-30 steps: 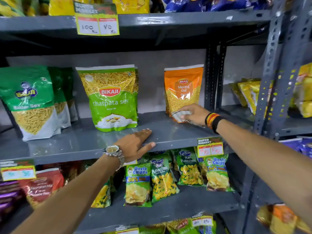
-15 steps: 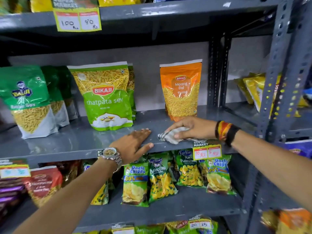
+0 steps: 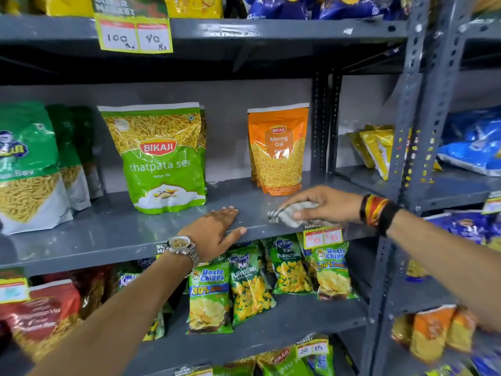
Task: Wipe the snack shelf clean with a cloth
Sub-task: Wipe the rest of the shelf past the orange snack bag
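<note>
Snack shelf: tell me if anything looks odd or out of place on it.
Little stands out. The grey shelf has pale specks and scuffs near the Moong Dal pouch, just behind the cloth under the right hand. The Chatpata Sev pouch stands upright; nothing is spilled.

Sev bag [image 3: 162, 158] is stood left of dal bag [image 3: 278, 150] on shelf [image 3: 108, 234]; cloth [image 3: 290, 213] is laid before dal bag, at shelf's front edge.
</note>
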### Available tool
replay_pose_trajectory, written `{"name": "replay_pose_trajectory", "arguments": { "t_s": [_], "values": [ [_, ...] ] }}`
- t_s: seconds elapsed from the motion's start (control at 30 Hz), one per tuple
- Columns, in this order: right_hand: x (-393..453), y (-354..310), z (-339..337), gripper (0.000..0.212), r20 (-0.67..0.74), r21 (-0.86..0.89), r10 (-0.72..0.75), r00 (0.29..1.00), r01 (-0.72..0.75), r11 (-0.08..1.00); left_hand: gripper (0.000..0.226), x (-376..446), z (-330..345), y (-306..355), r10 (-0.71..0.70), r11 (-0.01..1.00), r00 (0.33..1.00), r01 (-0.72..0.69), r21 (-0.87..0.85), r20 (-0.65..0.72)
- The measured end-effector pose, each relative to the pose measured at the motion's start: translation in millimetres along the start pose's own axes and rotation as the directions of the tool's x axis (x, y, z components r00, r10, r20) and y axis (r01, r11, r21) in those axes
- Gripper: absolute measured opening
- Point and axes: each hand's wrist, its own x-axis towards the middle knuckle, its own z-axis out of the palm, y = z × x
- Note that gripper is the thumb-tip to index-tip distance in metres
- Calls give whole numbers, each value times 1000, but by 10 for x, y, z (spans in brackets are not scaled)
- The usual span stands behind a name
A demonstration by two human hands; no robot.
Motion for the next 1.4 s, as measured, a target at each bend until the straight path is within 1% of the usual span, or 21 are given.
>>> {"name": "replay_pose_trajectory", "arguments": {
  "t_s": [0.03,0.1,0.13,0.2,0.27,0.33,0.4,0.5,0.6,0.67,0.7,0.77,0.87,0.93,1.0,1.07,1.13,1.2,1.4],
  "values": [
    [-62,40,-113,32,-44,8,15,999,-15,1000,101,10,1,-12,0,1000,1000,0,-4,3],
    [-115,171,-379,34,-229,1,56,972,-57,998,111,40,-6,-3,-4,1000,1000,4,-5,1],
    [-107,253,-509,34,-319,10,93,943,-95,995,113,60,-10,20,-7,1000,1000,7,-5,1],
    [-56,443,-722,33,-446,44,155,881,-151,988,114,124,-18,133,-3,1000,1000,3,-2,-1],
    [47,656,-884,30,-531,71,193,825,-184,980,113,236,-18,300,12,1000,1000,-13,-6,-5],
    [173,792,-964,28,-560,86,216,800,-204,975,103,383,-14,494,26,1000,1000,-27,-15,-12],
    [364,936,-1010,24,-556,85,246,794,-239,967,88,545,-3,684,42,999,999,-43,-24,-8],
    [707,1191,-1043,21,-562,69,244,790,-249,966,79,758,16,922,72,997,997,-72,-25,2],
    [1062,1456,-1146,22,-575,36,236,784,-264,964,81,895,102,994,73,997,997,-72,-29,26],
    [1288,1603,-1219,16,-566,-2,235,791,-286,958,87,925,194,965,54,998,998,-53,-15,22],
    [1413,1694,-1253,16,-559,-1,238,795,-287,958,89,929,233,947,43,999,999,-43,-13,12],
    [1651,1927,-1307,24,-546,38,288,787,-320,947,89,930,271,933,46,999,999,-46,-7,-6],
    [1949,2276,-1351,32,-467,5,379,799,-427,904,85,907,256,969,66,998,997,-65,18,-32],
    [2095,2387,-1390,35,-436,-17,400,806,-451,892,85,910,246,982,81,996,995,-79,32,-53],
    [2199,2378,-1397,39,-432,-3,398,809,-442,897,82,919,256,966,94,995,994,-91,44,-62],
    [2269,2337,-1373,42,-396,-15,374,839,-413,911,79,934,265,946,101,993,992,-96,67,-73],
    [2311,2319,-1333,33,-353,0,303,885,-324,946,78,948,258,939,105,992,992,-99,77,-75],
    [2325,2354,-1288,28,-331,13,248,911,-258,966,78,944,254,947,105,992,992,-100,73,-64],
    [1901,1977,-1102,37,-254,-121,170,952,-206,971,81,899,213,987,106,993,994,-104,56,-28]
  ]
}}
